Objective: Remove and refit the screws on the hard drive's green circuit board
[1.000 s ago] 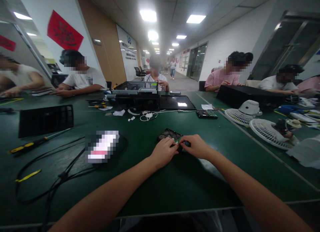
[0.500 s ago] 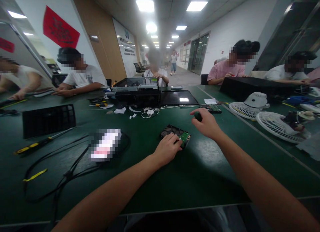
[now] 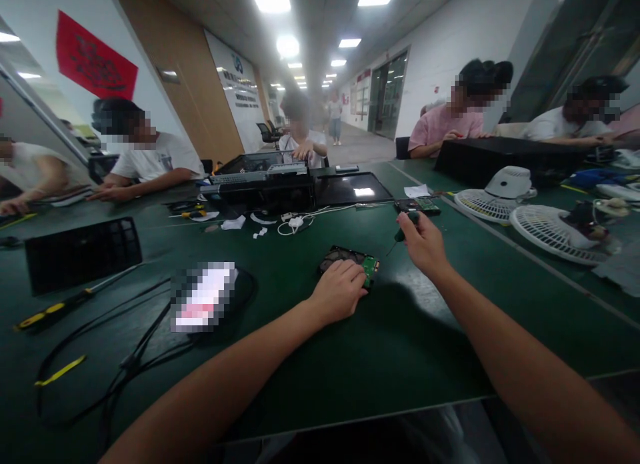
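Observation:
A hard drive (image 3: 371,267) with a green circuit board at its right end lies on the green table in front of me. My left hand (image 3: 341,287) rests over its near side, with fingers bent onto it and hiding part of its surface. To the right and a little above the table, my right hand (image 3: 424,241) grips a small screwdriver (image 3: 400,236) by its dark green handle. The thin shaft slants down to the left, its tip apart from the drive. Behind that hand lies another green circuit board (image 3: 427,205), on a dark part.
At left lie a yellow-black screwdriver (image 3: 55,309), a black panel (image 3: 84,254), black cables (image 3: 131,363) and a blurred bright phone-like object (image 3: 205,297). An opened computer case (image 3: 260,187) and flat screen (image 3: 353,188) stand ahead. White fan parts (image 3: 493,203) lie right. Several people sit around.
My right hand has turned and come slightly lower, so the screwdriver's shaft now shows, aimed down and left. My left hand stays on the hard drive. The whole view has shifted a little.

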`<state>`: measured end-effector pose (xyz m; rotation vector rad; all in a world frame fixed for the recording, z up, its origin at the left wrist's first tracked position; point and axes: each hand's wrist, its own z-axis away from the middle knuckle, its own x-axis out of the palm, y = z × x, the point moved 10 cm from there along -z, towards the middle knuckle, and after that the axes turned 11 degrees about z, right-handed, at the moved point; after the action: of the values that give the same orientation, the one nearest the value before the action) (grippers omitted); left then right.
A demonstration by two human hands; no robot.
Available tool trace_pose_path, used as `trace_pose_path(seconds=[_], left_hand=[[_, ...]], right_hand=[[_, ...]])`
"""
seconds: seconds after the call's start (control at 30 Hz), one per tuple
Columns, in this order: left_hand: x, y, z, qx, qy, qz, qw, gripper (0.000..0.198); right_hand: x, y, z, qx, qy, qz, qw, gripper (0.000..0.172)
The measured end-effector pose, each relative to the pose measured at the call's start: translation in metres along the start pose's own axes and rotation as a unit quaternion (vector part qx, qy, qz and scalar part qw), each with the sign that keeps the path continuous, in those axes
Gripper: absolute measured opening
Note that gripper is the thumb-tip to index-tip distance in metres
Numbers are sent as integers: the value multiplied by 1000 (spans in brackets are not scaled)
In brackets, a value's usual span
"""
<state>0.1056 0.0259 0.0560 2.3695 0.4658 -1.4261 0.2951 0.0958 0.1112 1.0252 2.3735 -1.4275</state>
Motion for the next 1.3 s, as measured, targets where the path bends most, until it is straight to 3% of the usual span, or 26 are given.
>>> trace_pose_path(seconds=[0.1,0.3,0.43,0.83,1.3], left_hand=[[3,-5,-6,6,-11,8,1000,22],[3,-18,-7,-20,32,51,998,22],[4,-18,-2,-15,33,57,998,26],[5,-25,4,-30,39,84,995,27],[5,-25,3,-28,32,93,995,26]], right_hand=[[1,-2,7,22,16,-17,1000,49],[15,-8,18,17,-10,-64,998,44],[24,-12,23,5,-47,-24,999,40],[28,-29,31,-34,-65,25,997,36],[31,-25,30,-37,-61,31,997,37]])
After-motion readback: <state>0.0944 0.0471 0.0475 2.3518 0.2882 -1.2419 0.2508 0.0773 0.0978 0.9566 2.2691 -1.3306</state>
